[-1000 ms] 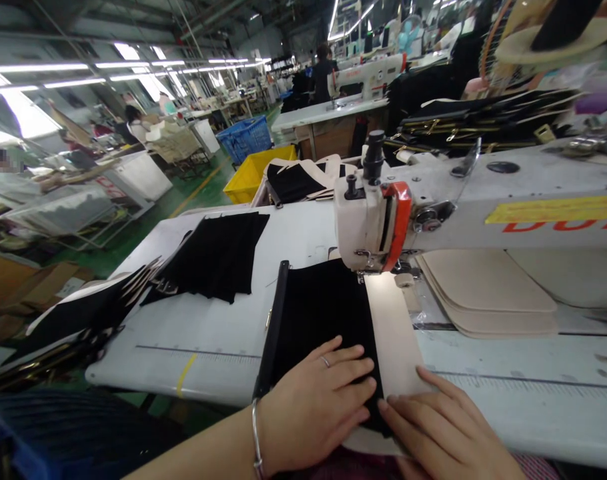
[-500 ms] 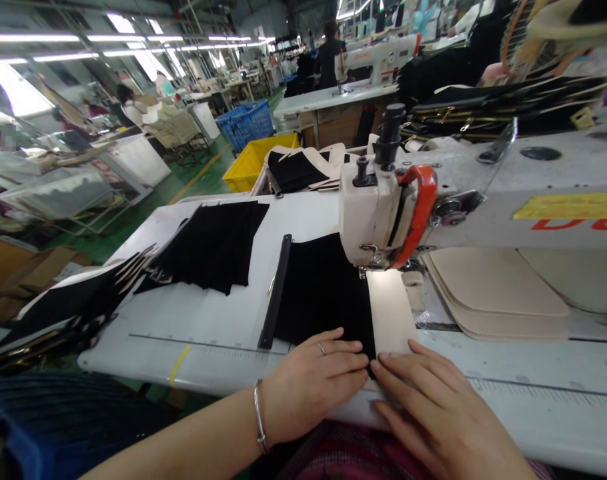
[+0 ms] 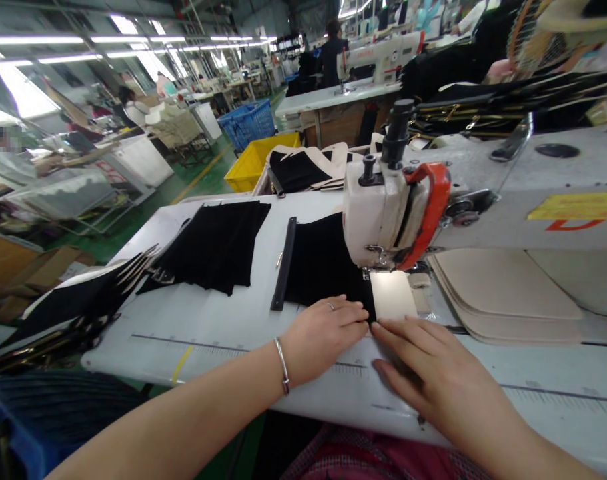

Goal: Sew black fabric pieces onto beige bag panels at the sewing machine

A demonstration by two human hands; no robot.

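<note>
A black fabric panel (image 3: 318,260) lies flat on the white sewing table (image 3: 233,320), its right side under the needle area of the sewing machine (image 3: 371,207). Along the panel's left edge runs a dark strip (image 3: 285,267) with a small metal piece. A cream panel (image 3: 392,293) adjoins the black fabric beneath the presser foot. My left hand (image 3: 328,337) rests with outstretched fingers on the black fabric's near edge. Fingers extended, my right hand (image 3: 423,360) presses on the near end of the cream panel. Both hands' fingertips almost meet at the seam.
Black panels (image 3: 218,247) lie on the table's left, beside a pile of black pieces with metal trim (image 3: 78,300). Stacked cream panels (image 3: 503,293) sit under the machine arm. Beyond the table stand a yellow crate (image 3: 258,157) and a blue basket (image 3: 248,123).
Both hands have moved forward, toward the machine. The black fabric and cream panel have slid away from me beneath the presser foot, exposing more of the table's near edge.
</note>
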